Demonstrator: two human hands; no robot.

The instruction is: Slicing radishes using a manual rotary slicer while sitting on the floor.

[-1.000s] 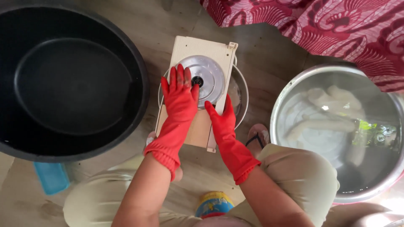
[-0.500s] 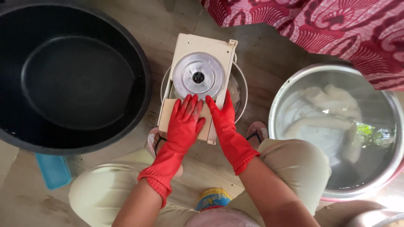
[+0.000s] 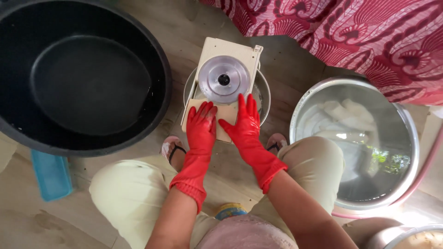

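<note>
Gloved hands on a slicer board
Left hand (image 3: 201, 123) and right hand (image 3: 243, 123) lie flat, fingers open, on the cream slicer board (image 3: 227, 50); its round metal blade disc (image 3: 224, 79) sits just beyond the fingertips.

Both hands are lying flat on the near end of the cream slicer board (image 3: 220, 87), the left hand (image 3: 201, 127) just beside the right hand (image 3: 244, 124). The board is resting across a small metal bowl (image 3: 264, 94) on the floor (image 3: 295, 60). A large black tub (image 3: 83, 76) is blocking the left side, its rim standing near the board. A steel basin (image 3: 355, 143) of water is closing off the right side. Patterned red cloth (image 3: 360, 32) is hanging over the far right. Bare floor is showing beyond the board's far end and in narrow strips on either side. The knees are hemming in the near side.
</note>
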